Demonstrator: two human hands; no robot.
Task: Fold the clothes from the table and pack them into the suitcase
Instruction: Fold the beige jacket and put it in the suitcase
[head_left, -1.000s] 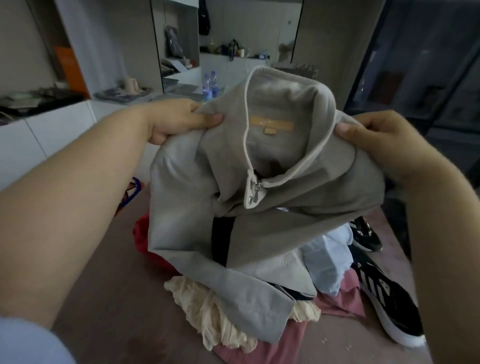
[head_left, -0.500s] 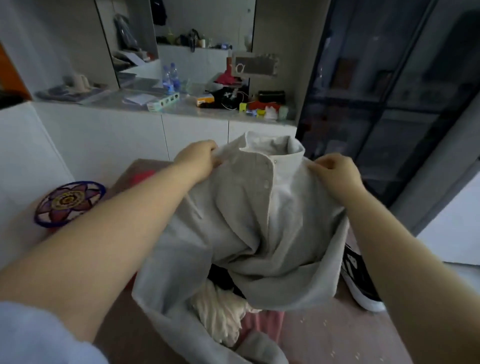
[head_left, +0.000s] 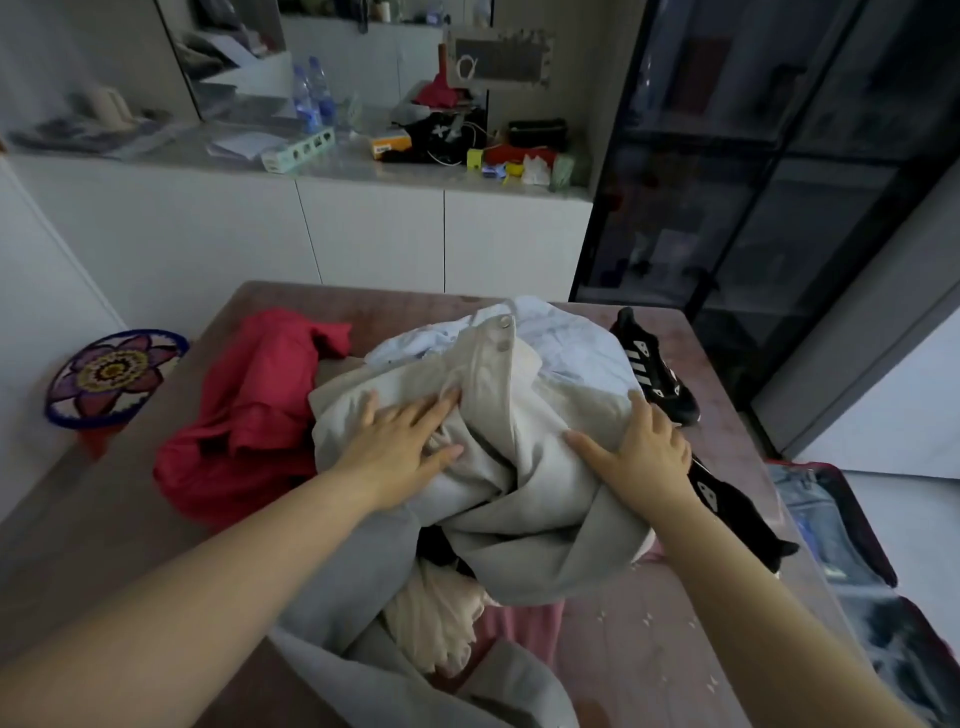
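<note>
Head view: clothes are heaped on the brown tabletop (head_left: 649, 654), and on top of the heap lies the pale beige cotton jacket with metal snap buttons (head_left: 530, 499), crumpled and not yet folded. Its snap-lined front edge points away from the person. Its long axis runs from there back toward the near edge, where loose grey-beige cloth spills down.

The left hand (head_left: 400, 447) rests flat on the jacket's left half, its fingers (head_left: 441, 405) straight and spread, gripping nothing. The right hand (head_left: 647, 457) lies on the right half, palm down, thumb stretched toward the middle, also released and only pressing. The front band rises between the two hands, so each is equally near its own side.

A red garment (head_left: 249, 410) lies to the left, and a light blue shirt (head_left: 571, 343) sits just beyond the jacket. Black sneakers with white stripes (head_left: 652, 371) touch the heap on the right. The open dark suitcase (head_left: 865, 525) sits low beyond the tabletop's right edge, nearer the right hand.

The likely next move is spreading the jacket outward from that centre band.
</note>
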